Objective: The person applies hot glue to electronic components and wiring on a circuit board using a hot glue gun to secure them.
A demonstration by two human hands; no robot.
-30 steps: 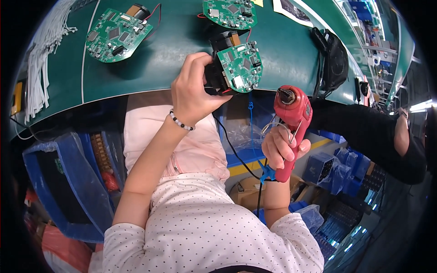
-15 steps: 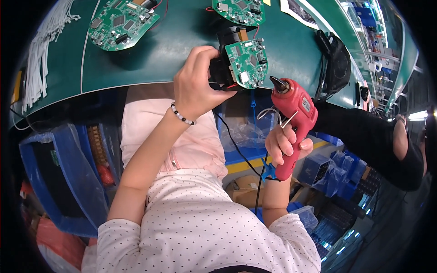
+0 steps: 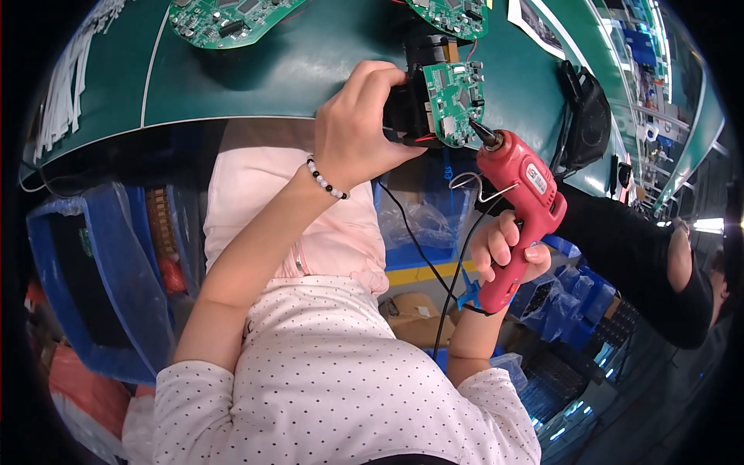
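Observation:
My left hand [image 3: 358,124] grips a black housing [image 3: 399,105] by its left side, thumb below and fingers above. A green circuit board [image 3: 456,99] stands tilted on the housing's right side, with a red wire near its lower edge. In my right hand [image 3: 508,246] is a red hot glue gun [image 3: 527,182], held by its handle with the fingers wrapped round. Its black nozzle meets the lower right part of the board in the picture; whether it touches cannot be told. A bent wire stand sticks out from the gun's left side.
More green circuit boards [image 3: 232,22] lie at the far side of the green table [image 3: 287,81]. White cable ties or strips [image 3: 62,101] hang at the left. A black pouch [image 3: 587,120] lies at the right. Blue bins [image 3: 116,310] stand below. Another person's dark sleeve [image 3: 628,252] shows right.
The glue gun has moved right and slightly up, its nozzle now at the board. My left hand has carried the housing and board a little to the right. The view has shifted.

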